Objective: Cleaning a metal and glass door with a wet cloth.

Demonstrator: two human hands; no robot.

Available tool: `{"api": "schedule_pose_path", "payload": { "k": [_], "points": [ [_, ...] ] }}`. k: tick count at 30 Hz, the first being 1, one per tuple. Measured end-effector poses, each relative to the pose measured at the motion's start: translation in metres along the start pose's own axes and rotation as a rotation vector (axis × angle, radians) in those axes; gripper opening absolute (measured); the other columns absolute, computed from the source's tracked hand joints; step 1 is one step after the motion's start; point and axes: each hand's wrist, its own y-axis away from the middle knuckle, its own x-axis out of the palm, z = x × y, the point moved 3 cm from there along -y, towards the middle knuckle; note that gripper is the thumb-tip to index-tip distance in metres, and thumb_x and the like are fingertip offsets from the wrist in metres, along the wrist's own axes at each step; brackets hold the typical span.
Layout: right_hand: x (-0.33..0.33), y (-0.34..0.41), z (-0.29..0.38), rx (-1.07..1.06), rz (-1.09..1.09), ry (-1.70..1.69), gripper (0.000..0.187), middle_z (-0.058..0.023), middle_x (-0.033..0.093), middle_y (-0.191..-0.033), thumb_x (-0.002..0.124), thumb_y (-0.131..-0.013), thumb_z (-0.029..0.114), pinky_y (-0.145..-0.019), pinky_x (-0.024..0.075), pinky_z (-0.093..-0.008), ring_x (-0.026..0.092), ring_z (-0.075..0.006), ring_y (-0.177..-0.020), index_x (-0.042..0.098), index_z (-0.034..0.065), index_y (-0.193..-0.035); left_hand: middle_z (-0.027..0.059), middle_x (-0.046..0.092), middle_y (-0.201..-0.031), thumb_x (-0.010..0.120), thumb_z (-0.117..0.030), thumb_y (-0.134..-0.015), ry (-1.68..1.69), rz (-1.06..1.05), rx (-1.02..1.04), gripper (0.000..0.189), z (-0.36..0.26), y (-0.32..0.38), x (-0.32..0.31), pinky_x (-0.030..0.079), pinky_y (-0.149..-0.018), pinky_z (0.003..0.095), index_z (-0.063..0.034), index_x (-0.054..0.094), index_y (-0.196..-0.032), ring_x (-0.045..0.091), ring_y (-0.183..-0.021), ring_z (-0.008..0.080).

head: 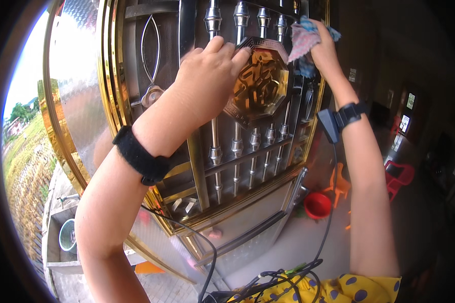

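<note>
A metal door (203,178) with gold trim, silver bars and an octagonal gold medallion (263,81) stands before me. My left hand (212,75) rests at the upper left edge of the medallion, fingers bent over its patterned frame; whether it grips the frame I cannot tell. In my right hand (322,47) is a crumpled pink and blue cloth (303,39), held against the door's upper right part, beside the gold edge. Both wrists wear black straps, and the right one carries a small dark device (328,125) with a cable.
Black cables (288,280) hang in front of my yellow dotted clothing. Beyond the door's right edge are a red basin (317,205), an orange stool (339,185) and a red chair (400,174). Outside, at left, a concrete sink (62,268) holds a green basin (67,235).
</note>
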Motion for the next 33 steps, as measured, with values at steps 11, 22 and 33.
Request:
{"api": "schedule_pose_path", "payload": {
  "k": [11,22,33],
  "points": [
    [0.017,0.013,0.023,-0.219,0.055,0.365,0.051,-0.018,0.059,-0.131,0.051,-0.077,-0.008,-0.1,0.0479,-0.0435,0.058,-0.0403,-0.118,0.065,0.0031,-0.125,0.0072,0.061,-0.121,0.086,-0.021,-0.071,0.016,-0.009,0.018,0.082,0.004,0.001,-0.001,0.05,-0.1,0.0366,-0.0088,0.047,-0.143,0.054,-0.117,0.0276],
    [0.011,-0.034,-0.019,0.261,-0.03,0.112,0.029,-0.0287,0.057,-0.123,0.066,-0.084,0.018,-0.101,0.045,-0.0436,0.056,-0.045,-0.113,0.071,-0.001,-0.106,0.0081,0.059,-0.124,0.085,-0.021,-0.073,-0.015,0.028,-0.008,0.087,-0.002,-0.001,-0.002,0.049,-0.101,0.0364,-0.0095,0.042,-0.148,0.052,-0.119,0.0274],
    [0.117,-0.046,0.137,-0.329,-0.115,0.082,0.03,-0.0224,0.064,-0.109,0.068,-0.075,0.011,-0.101,0.0422,-0.05,0.06,-0.0364,-0.107,0.072,-0.0021,-0.102,0.0047,0.06,-0.108,0.085,-0.024,-0.068,-0.026,-0.135,0.093,0.075,0.0,0.002,-0.001,0.049,-0.083,0.0325,-0.006,0.052,-0.133,0.054,-0.111,0.0216]
  ]
}}
